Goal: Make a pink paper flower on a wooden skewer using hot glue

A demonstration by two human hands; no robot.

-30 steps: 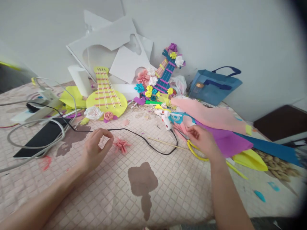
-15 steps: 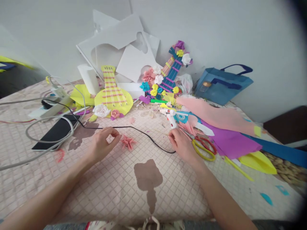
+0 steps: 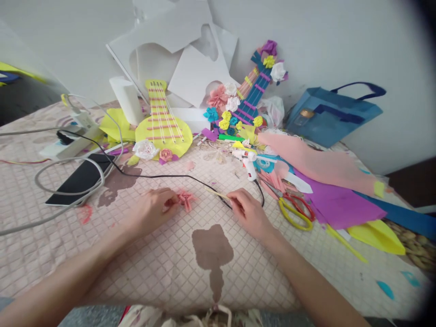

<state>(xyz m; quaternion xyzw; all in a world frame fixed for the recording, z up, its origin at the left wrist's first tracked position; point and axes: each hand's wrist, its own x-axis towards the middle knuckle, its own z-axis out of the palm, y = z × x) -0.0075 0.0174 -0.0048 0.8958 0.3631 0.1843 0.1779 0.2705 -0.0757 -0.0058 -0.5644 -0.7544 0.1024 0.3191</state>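
A small pink paper flower (image 3: 185, 200) with strip-like petals rests on the quilted tablecloth. My left hand (image 3: 153, 209) is closed at its left edge, thumb and fingers pinching it. Between the thumb and fingers of my right hand (image 3: 250, 215) is a thin pale stick (image 3: 213, 191), its tip pointing left towards the flower. A black cable (image 3: 163, 176) runs behind the flower and passes under the stick and right hand. Just beyond the right hand lies a white glue gun (image 3: 251, 170), with yellow-and-red-handled scissors (image 3: 294, 213) to the right.
A yellow paper guitar (image 3: 163, 131) and a flower-covered blue one (image 3: 252, 100) stand at the back. Purple paper (image 3: 337, 204), pink crepe paper (image 3: 316, 159) and a blue bag (image 3: 320, 118) are on the right. A power strip (image 3: 61, 147) and black tablet (image 3: 81, 179) lie left.
My left hand has moved right onto the pink flower. My right hand has shifted slightly left with the stick, uncovering the glue gun's cord. The view has tilted down a little.
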